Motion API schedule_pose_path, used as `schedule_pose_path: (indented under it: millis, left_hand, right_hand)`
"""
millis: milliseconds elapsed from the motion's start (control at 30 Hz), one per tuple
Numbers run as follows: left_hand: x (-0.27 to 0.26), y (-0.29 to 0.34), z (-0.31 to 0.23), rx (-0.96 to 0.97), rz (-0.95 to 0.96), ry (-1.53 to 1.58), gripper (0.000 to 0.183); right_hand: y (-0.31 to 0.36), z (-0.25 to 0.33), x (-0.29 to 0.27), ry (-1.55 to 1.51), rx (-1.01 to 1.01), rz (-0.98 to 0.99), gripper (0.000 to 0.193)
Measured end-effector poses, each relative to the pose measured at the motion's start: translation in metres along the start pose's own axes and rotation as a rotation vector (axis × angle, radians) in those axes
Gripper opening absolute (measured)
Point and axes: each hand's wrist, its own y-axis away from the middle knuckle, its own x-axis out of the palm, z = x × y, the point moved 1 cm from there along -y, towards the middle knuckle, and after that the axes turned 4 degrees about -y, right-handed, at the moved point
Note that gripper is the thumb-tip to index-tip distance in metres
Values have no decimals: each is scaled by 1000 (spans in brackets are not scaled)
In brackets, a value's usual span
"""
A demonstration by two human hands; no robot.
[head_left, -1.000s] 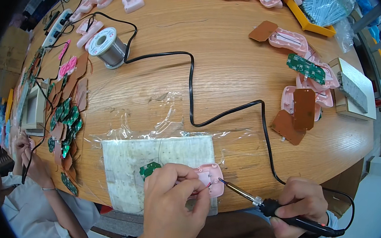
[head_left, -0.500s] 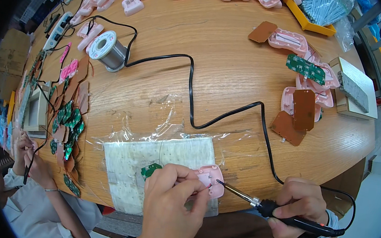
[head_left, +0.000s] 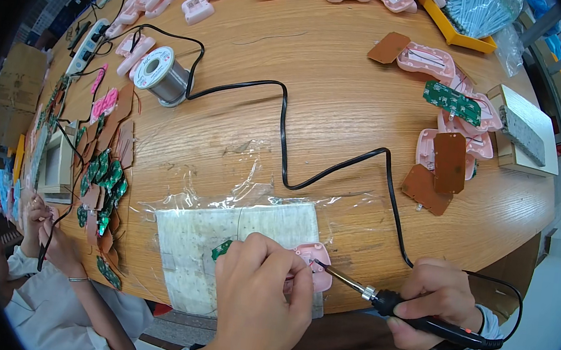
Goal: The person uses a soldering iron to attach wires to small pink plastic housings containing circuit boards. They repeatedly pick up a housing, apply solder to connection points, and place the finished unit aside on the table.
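My right hand [head_left: 437, 302] is wrapped round the black handle of a soldering iron [head_left: 387, 302]. Its thin tip reaches left, over or against the inside of a small pink plastic shell [head_left: 322, 253]. My left hand [head_left: 257, 302] lies at the left edge of that shell, fingers bent and pinched together. A bit of red wire shows near the fingertips, but what they grip is hidden. From behind the knuckles peeks a green circuit board [head_left: 221, 249], with a thin strand rising above it. Beneath lies a whitish pad [head_left: 183, 254] with clear film.
A solder spool [head_left: 167, 81] stands at the left; the iron's black cord [head_left: 284, 141] snakes across the table. Boards [head_left: 105, 180] heap at left, pink shells and boards [head_left: 446, 158] at right. A co-worker's hands [head_left: 61, 241] work at the left edge, near a wooden frame [head_left: 57, 165].
The iron's tip has shifted slightly left and up over the pink shell. My left hand has turned a little, its fingers now covering more of the shell's left side.
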Motion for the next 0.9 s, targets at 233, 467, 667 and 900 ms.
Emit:
schedule_pose_path:
  millis: [233, 467, 667, 900]
  left_hand:
    - [0, 1, 0, -37, -17, 50, 7]
    - [3, 1, 0, -21, -32, 40, 7]
    - [3, 2, 5, 29, -58, 14, 8]
    - [9, 6, 6, -24, -61, 63, 9]
  right_hand:
    - [-1, -1, 1, -4, 13, -10, 22]
    - [-2, 1, -3, 1, 26, 101, 25]
    - [5, 5, -14, 13, 53, -113, 26]
    - [13, 4, -14, -13, 37, -104, 26]
